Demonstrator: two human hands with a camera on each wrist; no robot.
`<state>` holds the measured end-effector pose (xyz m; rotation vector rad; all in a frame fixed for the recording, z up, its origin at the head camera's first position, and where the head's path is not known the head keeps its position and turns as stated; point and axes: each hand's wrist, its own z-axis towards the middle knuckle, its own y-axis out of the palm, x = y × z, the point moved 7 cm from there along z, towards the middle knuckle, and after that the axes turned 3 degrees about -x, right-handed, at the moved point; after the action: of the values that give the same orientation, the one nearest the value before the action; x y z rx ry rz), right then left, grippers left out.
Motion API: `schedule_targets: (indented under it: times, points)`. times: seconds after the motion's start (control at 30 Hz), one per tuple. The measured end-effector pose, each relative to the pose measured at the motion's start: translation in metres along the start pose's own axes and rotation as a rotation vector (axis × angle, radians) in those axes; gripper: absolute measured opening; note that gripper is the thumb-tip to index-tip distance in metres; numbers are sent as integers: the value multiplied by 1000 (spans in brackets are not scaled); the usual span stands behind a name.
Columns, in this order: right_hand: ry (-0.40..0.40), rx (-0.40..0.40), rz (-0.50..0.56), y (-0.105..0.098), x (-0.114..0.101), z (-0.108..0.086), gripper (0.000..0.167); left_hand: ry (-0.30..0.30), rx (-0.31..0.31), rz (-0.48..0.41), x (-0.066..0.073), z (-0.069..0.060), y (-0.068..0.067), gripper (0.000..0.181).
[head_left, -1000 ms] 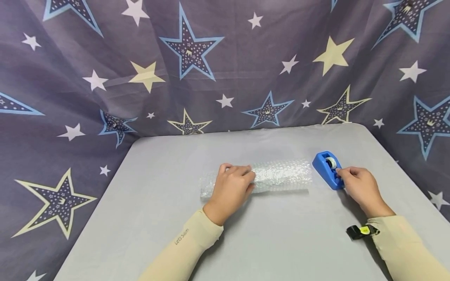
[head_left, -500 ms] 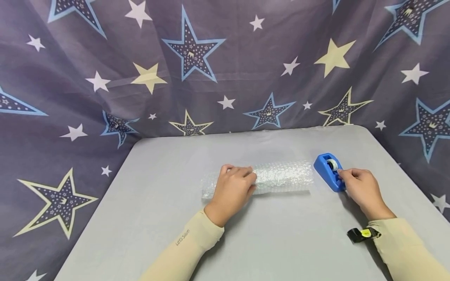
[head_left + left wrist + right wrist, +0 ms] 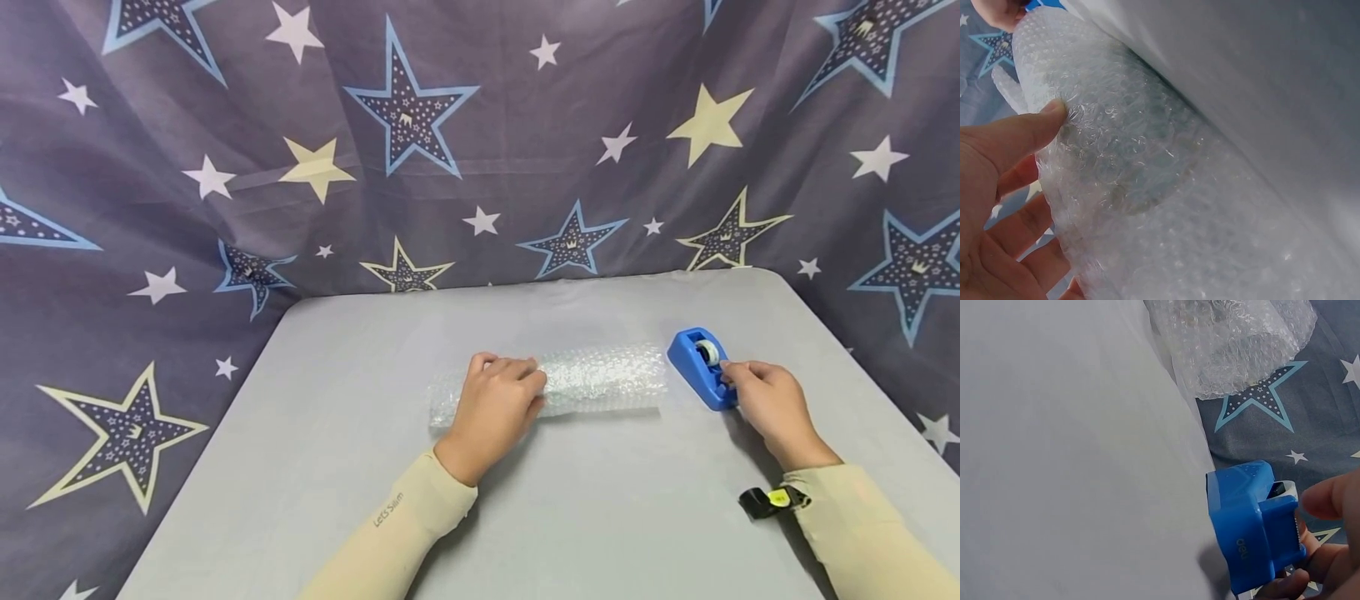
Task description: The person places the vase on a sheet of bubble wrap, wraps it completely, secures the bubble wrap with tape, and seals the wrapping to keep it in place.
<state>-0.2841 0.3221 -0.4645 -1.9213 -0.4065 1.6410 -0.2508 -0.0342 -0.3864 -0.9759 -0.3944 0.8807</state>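
Note:
A roll of clear bubble wrap [image 3: 600, 379] lies sideways on the table. My left hand [image 3: 495, 408] grips its left half from above. In the left wrist view, the thumb [image 3: 1041, 128] presses one side of the bubble wrap, with the fingers along the other side. A faint greenish shape with a rounded edge shows through the layers; its kind is unclear. Just right of the roll stands a blue tape dispenser [image 3: 702, 367] with a small tape roll [image 3: 707, 350]. My right hand [image 3: 772, 408] has thumb and fingers curled about its cutter end. Whether they pinch tape cannot be seen.
A pale grey cloth covers the table [image 3: 360, 483]. Behind it and at both sides hangs a dark curtain [image 3: 510, 125] printed with stars. A black strap with a yellow label [image 3: 776, 497] sits at my right cuff.
Both hands, the bubble wrap and the tape dispenser stay where they were. Only the head view shifts very slightly.

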Motion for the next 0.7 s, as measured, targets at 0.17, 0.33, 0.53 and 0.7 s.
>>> schedule_targets:
  times: [0.17,0.33,0.53,0.7]
  points:
    - [22,-14,42,1,0,0,66,3,-11,0,1,1,0,19]
    - [44,-40,87,3,2,0,69,3,-14,6,1,0,0,20]
    - [26,-49,128,3,0,-1,69,-7,-22,7,1,0,1,20]
    - [30,-60,143,4,-1,-2,71,-8,-11,14,1,0,1,21]
